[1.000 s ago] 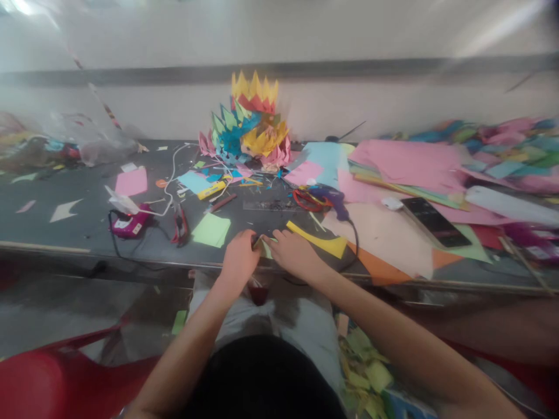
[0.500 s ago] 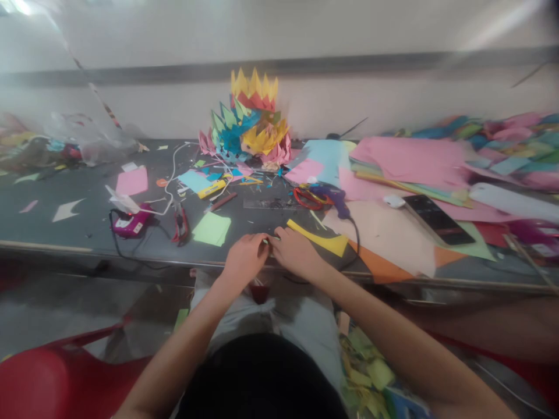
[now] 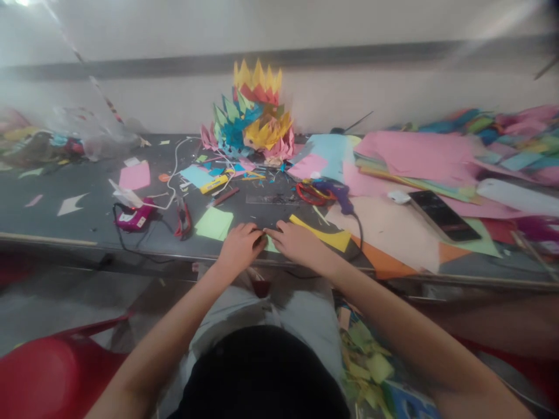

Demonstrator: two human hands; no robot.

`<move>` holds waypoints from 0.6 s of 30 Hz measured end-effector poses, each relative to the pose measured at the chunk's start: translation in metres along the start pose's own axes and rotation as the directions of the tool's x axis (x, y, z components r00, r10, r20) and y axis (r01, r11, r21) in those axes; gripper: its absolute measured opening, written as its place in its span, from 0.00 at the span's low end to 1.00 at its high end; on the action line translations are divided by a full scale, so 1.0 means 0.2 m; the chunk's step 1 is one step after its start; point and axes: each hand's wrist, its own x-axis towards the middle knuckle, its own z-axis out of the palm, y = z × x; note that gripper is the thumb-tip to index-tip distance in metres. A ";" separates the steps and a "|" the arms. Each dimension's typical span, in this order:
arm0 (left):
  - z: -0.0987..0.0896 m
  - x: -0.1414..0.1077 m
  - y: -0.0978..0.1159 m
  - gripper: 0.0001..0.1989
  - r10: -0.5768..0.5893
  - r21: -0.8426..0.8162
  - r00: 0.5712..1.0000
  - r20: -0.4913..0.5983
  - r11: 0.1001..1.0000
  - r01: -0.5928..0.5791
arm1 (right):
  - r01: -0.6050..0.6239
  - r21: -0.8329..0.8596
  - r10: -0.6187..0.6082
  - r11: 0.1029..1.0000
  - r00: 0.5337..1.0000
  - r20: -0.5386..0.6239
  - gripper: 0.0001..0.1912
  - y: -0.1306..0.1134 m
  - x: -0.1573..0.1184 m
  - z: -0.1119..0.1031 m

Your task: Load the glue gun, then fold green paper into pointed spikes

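Near the table's front edge, my left hand (image 3: 241, 247) and my right hand (image 3: 297, 244) meet at their fingertips over a small green paper piece (image 3: 271, 245). Both hands have bent fingers pressed on this paper, which is partly hidden beneath them. Left of my left hand lies a stack of light green paper (image 3: 213, 223). A curved yellow paper strip (image 3: 325, 234) rests just beyond my right hand. Behind them are a clear ruler (image 3: 271, 199), red-handled scissors (image 3: 311, 193) and a purple glue gun (image 3: 340, 196).
Folded paper crowns (image 3: 257, 116) are piled against the wall. On the left are a magenta box (image 3: 133, 216) with cables and red pliers (image 3: 183, 220). A phone (image 3: 444, 215) lies on large paper sheets (image 3: 414, 157) at right. A red chair (image 3: 48, 378) stands lower left.
My hands have flattened toward the table and their fingertips have come together. More of the green paper shows between them. The whole view has shifted slightly.
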 end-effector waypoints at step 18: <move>-0.05 0.06 -0.03 0.12 -0.004 -0.055 0.995 0.100 0.998 0.010 | -0.180 0.462 0.136 0.868 0.983 0.126 0.08 0.15 0.07 -0.05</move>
